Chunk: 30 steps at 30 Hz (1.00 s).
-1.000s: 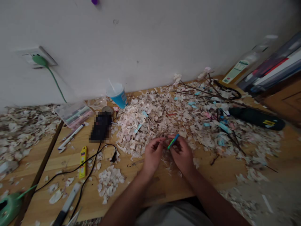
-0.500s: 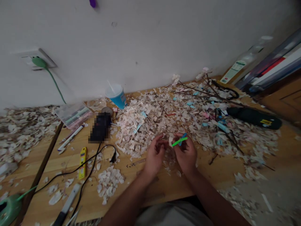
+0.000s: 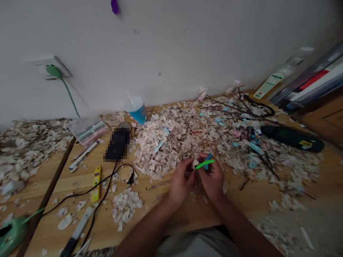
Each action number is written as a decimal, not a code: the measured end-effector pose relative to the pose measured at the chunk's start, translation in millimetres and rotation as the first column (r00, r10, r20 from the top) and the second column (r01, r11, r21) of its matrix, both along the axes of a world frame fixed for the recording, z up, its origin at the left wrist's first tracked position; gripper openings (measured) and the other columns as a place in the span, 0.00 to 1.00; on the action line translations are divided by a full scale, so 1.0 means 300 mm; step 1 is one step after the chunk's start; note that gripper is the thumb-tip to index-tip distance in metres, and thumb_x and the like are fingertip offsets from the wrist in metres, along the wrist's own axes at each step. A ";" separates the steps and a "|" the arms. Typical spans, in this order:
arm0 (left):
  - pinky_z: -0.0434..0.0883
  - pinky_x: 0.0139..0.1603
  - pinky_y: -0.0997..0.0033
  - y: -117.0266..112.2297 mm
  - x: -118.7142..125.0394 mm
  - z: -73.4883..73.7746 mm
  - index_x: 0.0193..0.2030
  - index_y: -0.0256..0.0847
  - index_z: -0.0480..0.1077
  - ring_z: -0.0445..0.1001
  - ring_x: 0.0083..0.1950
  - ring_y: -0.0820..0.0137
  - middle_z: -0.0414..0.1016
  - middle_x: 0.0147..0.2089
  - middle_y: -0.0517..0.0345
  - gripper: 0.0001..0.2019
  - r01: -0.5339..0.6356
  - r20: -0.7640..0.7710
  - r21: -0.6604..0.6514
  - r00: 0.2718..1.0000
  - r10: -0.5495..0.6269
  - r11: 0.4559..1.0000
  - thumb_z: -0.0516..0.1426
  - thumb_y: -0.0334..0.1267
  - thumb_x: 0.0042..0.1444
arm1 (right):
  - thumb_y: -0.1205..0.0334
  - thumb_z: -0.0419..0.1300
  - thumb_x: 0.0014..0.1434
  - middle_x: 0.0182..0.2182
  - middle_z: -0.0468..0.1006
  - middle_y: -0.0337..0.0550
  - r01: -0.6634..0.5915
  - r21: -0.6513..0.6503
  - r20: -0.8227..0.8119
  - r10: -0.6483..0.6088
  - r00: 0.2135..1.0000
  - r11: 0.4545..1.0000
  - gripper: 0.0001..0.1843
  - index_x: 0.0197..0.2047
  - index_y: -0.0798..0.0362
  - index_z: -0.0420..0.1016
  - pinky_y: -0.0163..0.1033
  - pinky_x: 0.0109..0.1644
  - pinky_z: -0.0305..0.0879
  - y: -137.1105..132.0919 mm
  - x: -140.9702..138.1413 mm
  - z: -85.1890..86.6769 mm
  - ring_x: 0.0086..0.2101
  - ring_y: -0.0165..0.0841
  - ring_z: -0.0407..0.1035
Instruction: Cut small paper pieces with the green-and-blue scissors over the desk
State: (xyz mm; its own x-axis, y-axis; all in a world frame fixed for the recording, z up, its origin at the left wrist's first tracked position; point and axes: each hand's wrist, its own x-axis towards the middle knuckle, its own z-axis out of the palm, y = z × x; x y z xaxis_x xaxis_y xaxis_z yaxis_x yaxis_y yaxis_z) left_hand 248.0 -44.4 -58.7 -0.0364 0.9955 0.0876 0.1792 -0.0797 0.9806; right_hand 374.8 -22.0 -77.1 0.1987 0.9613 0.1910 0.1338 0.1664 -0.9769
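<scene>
My right hand (image 3: 213, 178) is closed on a small tool with green and blue handles (image 3: 205, 163), probably little scissors, its handles spread apart. My left hand (image 3: 181, 180) pinches a small pale flake (image 3: 195, 162) right beside the tool. Both hands hover close together over the front edge of a big heap of pale shell-like flakes (image 3: 174, 135) on the wooden table (image 3: 66, 184).
Left of my hands lie a small pile of flakes (image 3: 125, 206), a black cable (image 3: 107, 184), a yellow cutter (image 3: 97, 182), a white pen (image 3: 83, 155), a clear pen case (image 3: 87, 129). A blue cup (image 3: 136, 109) stands by the wall. Dark twigs (image 3: 235, 107) and a dark green tool (image 3: 292, 139) lie right.
The tool's green and blue handles have swung apart and turned more level. My hands have drawn closer together, and the left fingers have closed on a flake.
</scene>
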 end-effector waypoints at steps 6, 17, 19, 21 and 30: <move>0.70 0.55 0.64 0.012 -0.015 0.017 0.53 0.45 0.76 0.75 0.52 0.65 0.79 0.50 0.52 0.13 -0.028 0.051 -0.027 0.998 0.030 0.999 0.55 0.37 0.64 | 0.57 0.65 0.58 0.46 0.81 0.45 -0.082 -0.059 -0.025 0.080 0.996 0.995 0.16 0.50 0.47 0.75 0.44 0.48 0.75 0.011 0.003 0.004 0.44 0.39 0.77; 0.71 0.35 0.75 0.078 -0.056 0.000 0.39 0.39 0.74 0.76 0.31 0.73 0.77 0.31 0.61 0.17 -0.279 0.594 -0.336 0.678 0.432 0.900 0.70 0.46 0.47 | 0.60 0.61 0.56 0.44 0.75 0.47 -0.282 -0.014 0.400 0.264 0.878 0.959 0.22 0.54 0.49 0.67 0.45 0.45 0.73 -0.001 -0.004 -0.018 0.42 0.41 0.73; 0.69 0.33 0.77 0.083 -0.062 0.000 0.37 0.39 0.75 0.73 0.30 0.76 0.76 0.30 0.63 0.17 -0.285 0.645 -0.349 0.618 0.449 0.893 0.71 0.45 0.45 | 0.60 0.60 0.55 0.44 0.74 0.49 -0.309 0.006 0.500 0.265 0.824 0.951 0.22 0.54 0.49 0.65 0.47 0.46 0.72 -0.001 -0.007 -0.028 0.43 0.42 0.72; 0.68 0.33 0.79 0.084 -0.065 -0.003 0.37 0.40 0.76 0.71 0.29 0.78 0.75 0.30 0.63 0.16 -0.291 0.676 -0.344 0.583 0.451 0.893 0.71 0.45 0.45 | 0.61 0.59 0.55 0.45 0.73 0.51 -0.327 0.022 0.576 0.256 0.776 0.945 0.24 0.55 0.50 0.63 0.50 0.47 0.72 -0.002 -0.010 -0.036 0.44 0.45 0.71; 0.72 0.39 0.75 0.067 -0.067 0.009 0.36 0.40 0.79 0.75 0.35 0.73 0.80 0.35 0.58 0.13 -0.351 0.538 -0.231 0.731 0.419 0.908 0.70 0.43 0.46 | 0.62 0.60 0.54 0.47 0.74 0.57 -0.358 0.030 0.677 0.245 0.694 0.933 0.24 0.55 0.52 0.63 0.54 0.50 0.71 -0.001 -0.015 -0.042 0.47 0.49 0.71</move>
